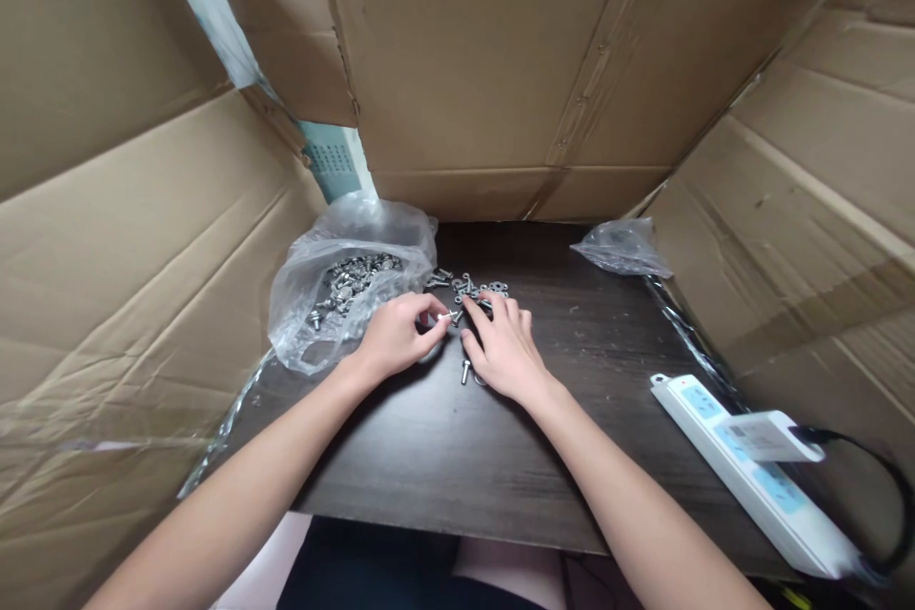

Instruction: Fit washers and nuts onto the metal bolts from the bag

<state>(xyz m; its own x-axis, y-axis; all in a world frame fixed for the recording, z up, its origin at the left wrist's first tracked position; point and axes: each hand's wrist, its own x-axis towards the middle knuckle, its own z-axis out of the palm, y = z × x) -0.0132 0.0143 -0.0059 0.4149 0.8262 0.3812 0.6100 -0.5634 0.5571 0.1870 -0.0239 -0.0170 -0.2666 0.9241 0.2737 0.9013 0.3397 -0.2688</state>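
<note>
My left hand (400, 334) pinches a small metal bolt (446, 315) between thumb and forefinger, just above the dark table. Close beside it, my right hand (504, 343) is open, thumb and forefinger apart, its fingertips at the near edge of a loose pile of nuts and washers (468, 286). Part of that pile is hidden under the fingers. A single loose bolt (466, 372) lies on the table below my right thumb, with a ring-shaped washer (479, 380) partly covered by the hand. Left of the pile, an open clear plastic bag (300, 257) holds many bolts (357, 281).
Cardboard walls (486, 48) enclose the dark wooden table (400, 467) at the back and both sides. A crumpled clear bag (623, 248) lies at the back right. Along the right edge runs a white power strip (758, 486) with a plugged-in charger (764, 436) and black cable.
</note>
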